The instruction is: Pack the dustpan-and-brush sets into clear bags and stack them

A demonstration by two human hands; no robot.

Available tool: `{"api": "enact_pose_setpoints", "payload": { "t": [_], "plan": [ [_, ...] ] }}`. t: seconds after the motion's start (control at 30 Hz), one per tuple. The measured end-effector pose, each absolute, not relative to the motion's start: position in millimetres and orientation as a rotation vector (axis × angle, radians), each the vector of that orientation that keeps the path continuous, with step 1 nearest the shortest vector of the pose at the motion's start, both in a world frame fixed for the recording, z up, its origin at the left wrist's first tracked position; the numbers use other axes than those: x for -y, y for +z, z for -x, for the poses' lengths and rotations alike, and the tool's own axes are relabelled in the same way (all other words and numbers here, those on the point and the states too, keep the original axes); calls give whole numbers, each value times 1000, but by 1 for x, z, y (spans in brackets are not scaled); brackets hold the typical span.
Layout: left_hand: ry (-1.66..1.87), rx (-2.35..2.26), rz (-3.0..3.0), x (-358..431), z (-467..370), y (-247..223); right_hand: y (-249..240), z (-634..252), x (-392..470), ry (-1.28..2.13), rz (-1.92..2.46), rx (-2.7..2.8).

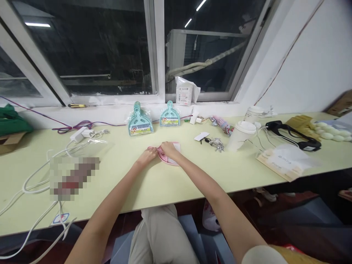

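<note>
A small pink dustpan (pixel 172 164) with white brush bristles (pixel 177 148) lies on the pale yellow-green table in front of me, its handle end toward the left. My left hand (pixel 147 156) is closed around the handle end. Right beside it, my right hand (pixel 168 148) is closed over the middle of the set, with its fingers near the handle's base. The hands hide much of the handle and part of the brush. Behind them stand mint-green dustpan-and-brush sets in clear wrap, a stack (pixel 139 119) and another one (pixel 169 115) to its right.
Keys (pixel 217 143) and a white card (pixel 201 136) lie to the right. Farther right are a paper cup (pixel 241 135), black goggles (pixel 294 135) and a paper bag (pixel 286 159). White cables (pixel 35 190) sprawl at left, near a blurred-out item. A yellow screwdriver (pixel 77 105) rests on the sill.
</note>
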State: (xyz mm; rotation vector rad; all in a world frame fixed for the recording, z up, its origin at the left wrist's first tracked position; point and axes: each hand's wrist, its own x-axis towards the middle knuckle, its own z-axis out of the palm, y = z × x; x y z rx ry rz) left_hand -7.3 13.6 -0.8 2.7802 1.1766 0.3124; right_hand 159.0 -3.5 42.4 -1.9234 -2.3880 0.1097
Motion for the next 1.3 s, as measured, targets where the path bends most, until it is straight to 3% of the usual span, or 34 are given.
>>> {"api": "enact_pose_setpoints", "payload": {
  "t": [0.1,0.2,0.3,0.43,0.5,0.67,0.87,1.1,1.2,1.3],
  "plan": [
    [413,-1108,-2692,-5,13,-2,41,-167,10,110,1909,2380],
    [867,-1281,-2401,8,8,-1,38,-174,16,121,1936,2276],
    [1220,-1433,-1751,14,-10,4,37,-171,12,144,1973,1998],
    [980,-1002,-1361,1,-26,12,44,-170,-3,140,1802,1852],
    [1026,-898,-1277,-9,-21,10,48,-188,-8,83,1807,1793],
    [1105,-939,-979,-26,9,-10,33,-283,1,-157,2258,1518],
    [1197,-947,-987,-33,12,-11,9,-335,19,55,2255,1637],
    [1225,-954,-877,-30,5,-11,51,-259,4,633,1366,1241],
    [1212,-891,-909,-24,2,-10,41,-222,1,943,989,1068],
    [1193,-826,-900,-19,-3,-11,13,-196,0,1087,1059,961]
  ]
}}
